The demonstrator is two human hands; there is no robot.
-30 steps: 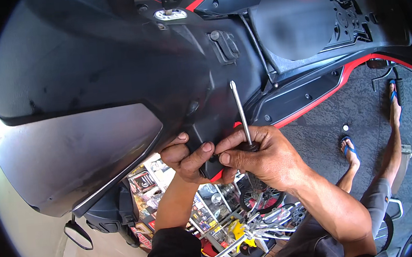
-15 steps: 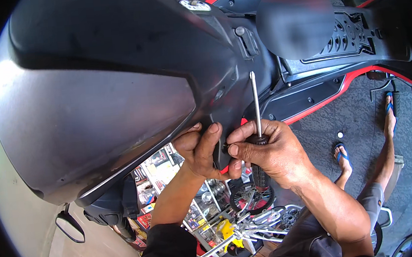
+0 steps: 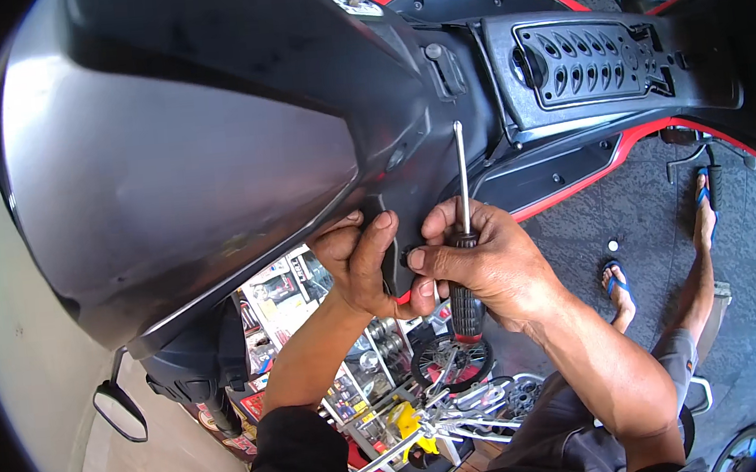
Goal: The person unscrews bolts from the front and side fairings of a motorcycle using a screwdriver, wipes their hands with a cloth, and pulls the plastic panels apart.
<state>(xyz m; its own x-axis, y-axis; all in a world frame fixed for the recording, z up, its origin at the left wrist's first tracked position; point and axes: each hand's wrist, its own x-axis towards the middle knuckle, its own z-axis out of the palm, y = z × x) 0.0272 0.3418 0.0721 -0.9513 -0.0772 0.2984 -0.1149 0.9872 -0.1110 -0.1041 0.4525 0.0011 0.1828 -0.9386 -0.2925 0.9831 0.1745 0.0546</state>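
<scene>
My right hand (image 3: 502, 266) holds a screwdriver (image 3: 467, 309) with a dark ribbed handle, its bare metal shaft pointing up past my fingers. The same hand's thumb and forefinger pinch at a small dark piece (image 3: 409, 258), too small to name, at the edge of a black scooter panel (image 3: 390, 203). My left hand (image 3: 358, 269) is closed round that panel's lower corner, thumb on top and a fingertip showing beneath. A red edge shows below the corner. The screwdriver's tip touches nothing.
The scooter's grey front cover (image 3: 201, 170) fills the left. Beyond my hands lies its slotted black footboard (image 3: 583, 65). A mirror (image 3: 122, 409) hangs lower left. Below stand shelves of parts (image 3: 354, 373) and a wheel (image 3: 452, 360). Feet in blue flip-flops (image 3: 616, 287) rest on dark floor.
The whole view has shifted slightly. A blurred round patch over the footboard is gone, baring its slots. Both hands keep nearly the same hold at the panel corner.
</scene>
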